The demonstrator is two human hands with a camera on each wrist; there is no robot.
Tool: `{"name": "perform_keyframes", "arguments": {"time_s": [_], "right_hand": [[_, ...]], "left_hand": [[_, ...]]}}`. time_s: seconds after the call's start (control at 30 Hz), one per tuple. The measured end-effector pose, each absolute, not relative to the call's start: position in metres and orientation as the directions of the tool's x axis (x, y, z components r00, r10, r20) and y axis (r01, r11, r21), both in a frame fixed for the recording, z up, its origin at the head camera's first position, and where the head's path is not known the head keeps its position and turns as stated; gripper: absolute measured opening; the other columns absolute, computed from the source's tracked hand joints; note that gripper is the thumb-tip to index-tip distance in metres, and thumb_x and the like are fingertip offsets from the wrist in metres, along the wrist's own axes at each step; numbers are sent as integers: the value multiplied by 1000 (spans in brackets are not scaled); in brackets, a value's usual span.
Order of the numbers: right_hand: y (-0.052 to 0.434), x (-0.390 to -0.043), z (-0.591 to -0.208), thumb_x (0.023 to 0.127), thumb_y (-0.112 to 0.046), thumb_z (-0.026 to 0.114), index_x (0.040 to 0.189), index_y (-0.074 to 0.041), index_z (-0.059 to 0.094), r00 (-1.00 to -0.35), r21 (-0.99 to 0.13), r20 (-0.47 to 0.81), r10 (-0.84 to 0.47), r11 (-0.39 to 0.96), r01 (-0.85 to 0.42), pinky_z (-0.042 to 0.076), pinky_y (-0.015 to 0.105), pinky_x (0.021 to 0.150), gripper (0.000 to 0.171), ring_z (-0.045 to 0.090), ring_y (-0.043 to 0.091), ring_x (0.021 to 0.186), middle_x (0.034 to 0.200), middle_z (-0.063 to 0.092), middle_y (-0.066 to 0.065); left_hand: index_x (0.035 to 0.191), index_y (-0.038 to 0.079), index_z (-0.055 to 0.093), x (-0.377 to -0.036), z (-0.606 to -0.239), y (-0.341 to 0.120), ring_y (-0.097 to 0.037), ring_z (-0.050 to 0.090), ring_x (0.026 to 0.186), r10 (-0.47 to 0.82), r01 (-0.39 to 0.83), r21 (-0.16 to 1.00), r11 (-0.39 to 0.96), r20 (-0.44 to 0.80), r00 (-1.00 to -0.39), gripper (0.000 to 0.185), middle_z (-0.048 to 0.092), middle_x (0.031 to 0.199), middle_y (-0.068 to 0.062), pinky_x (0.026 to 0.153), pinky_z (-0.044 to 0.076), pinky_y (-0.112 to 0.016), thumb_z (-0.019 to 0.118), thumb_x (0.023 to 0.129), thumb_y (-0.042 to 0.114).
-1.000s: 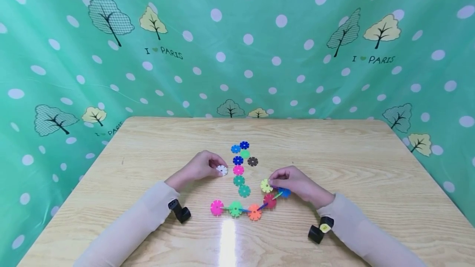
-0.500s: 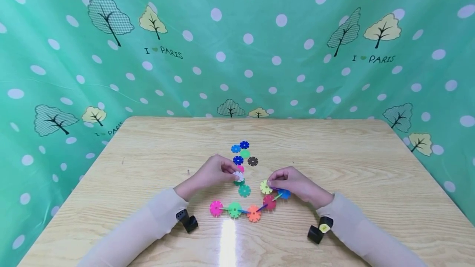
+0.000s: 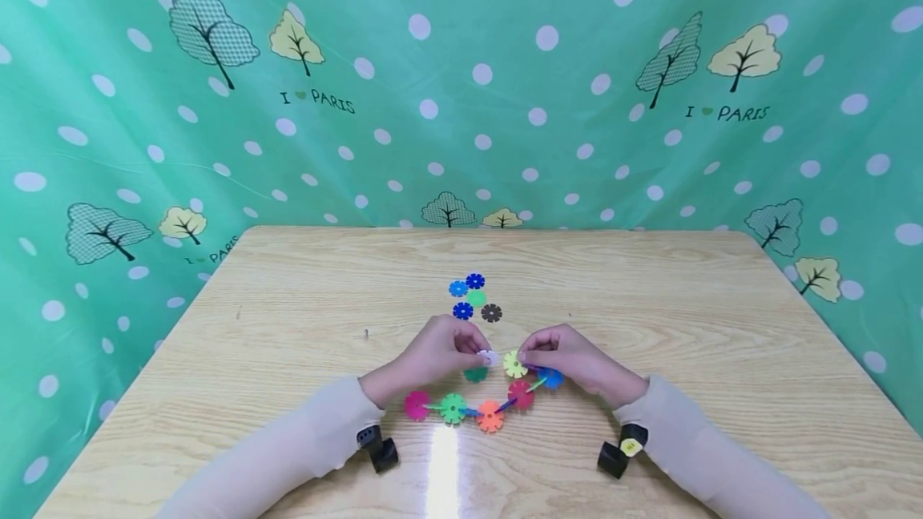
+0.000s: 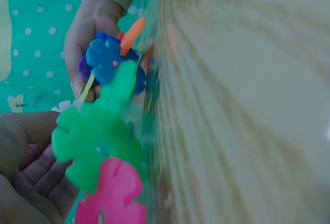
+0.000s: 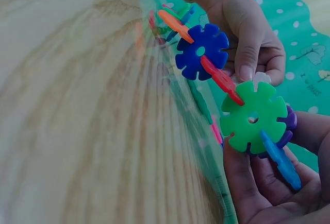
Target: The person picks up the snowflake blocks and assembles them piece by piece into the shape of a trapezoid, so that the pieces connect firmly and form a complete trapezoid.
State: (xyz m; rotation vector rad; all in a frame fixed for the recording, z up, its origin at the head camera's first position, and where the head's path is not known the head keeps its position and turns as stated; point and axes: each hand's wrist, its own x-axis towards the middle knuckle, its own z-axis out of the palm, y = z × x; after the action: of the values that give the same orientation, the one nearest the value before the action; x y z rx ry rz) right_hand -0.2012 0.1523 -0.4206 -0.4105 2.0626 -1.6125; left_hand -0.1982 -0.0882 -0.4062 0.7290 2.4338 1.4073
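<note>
My left hand [image 3: 436,352] pinches a white notched plastic disc [image 3: 489,357] between thumb and fingers, close to the left side of a pale yellow disc [image 3: 515,364]. That yellow disc sits at one end of a chain of interlocked discs. My right hand [image 3: 571,357] grips this end, by a purple disc [image 5: 291,122] seen behind a green one [image 5: 255,116] in the right wrist view. From there the chain curves left through a blue disc [image 3: 551,377], a red disc [image 3: 520,394] and an orange disc [image 3: 490,416] to a pink disc [image 3: 417,405].
Loose discs lie beyond the hands, among them a black disc [image 3: 492,313] and a light green disc [image 3: 476,299]. A teal disc [image 3: 475,375] is partly hidden by my left hand. A polka-dot curtain [image 3: 461,86] hangs behind the wooden table [image 3: 649,279].
My left hand has carried the white disc rightward and nearer, up to the yellow disc, and now covers some loose discs. The right hand stays almost in place; the chain has shifted slightly left.
</note>
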Motion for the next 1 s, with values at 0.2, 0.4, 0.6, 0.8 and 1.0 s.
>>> {"name": "perform_keyframes", "arguments": {"time_s": [0.2,0.4,0.6,0.8,1.0], "right_hand": [[152,-200,-421,90,-12,63,99,11,64,-839,-964,-184,-513,259,53,52,23,73,25,61,11,76,82,67,1],[152,-200,-421,89,-11,63,98,11,65,-848,-963,-182,-497,263,53,51,23,73,23,61,10,75,81,68,1],[152,-198,-418,90,-12,62,97,11,66,-854,-961,-194,-482,270,66,51,22,72,24,59,10,74,82,68,2],[152,-197,-418,90,-12,62,97,11,65,-856,-963,-191,-480,260,68,50,22,72,24,59,11,76,83,68,2],[151,-197,-423,89,-11,63,96,12,65,-860,-966,-194,-473,243,84,50,22,74,24,60,10,76,81,69,-1]], "left_hand": [[81,9,71,-200,-410,-85,-8,62,65,525,317,856,409,63,-849,5,69,76,0,60,53,-22,75,78,6],[81,7,72,-199,-412,-84,-7,61,63,518,326,862,388,88,-851,4,70,75,-1,58,53,-22,75,78,7],[81,5,72,-199,-414,-83,-6,60,59,521,356,856,375,123,-845,4,69,72,3,54,52,-22,75,78,7],[83,8,74,-198,-413,-81,-6,59,62,513,327,864,382,96,-853,5,70,75,3,56,52,-22,75,78,7],[84,8,75,-197,-413,-79,-6,59,64,524,335,868,365,106,-845,5,71,78,-2,58,51,-21,74,79,6]]}}
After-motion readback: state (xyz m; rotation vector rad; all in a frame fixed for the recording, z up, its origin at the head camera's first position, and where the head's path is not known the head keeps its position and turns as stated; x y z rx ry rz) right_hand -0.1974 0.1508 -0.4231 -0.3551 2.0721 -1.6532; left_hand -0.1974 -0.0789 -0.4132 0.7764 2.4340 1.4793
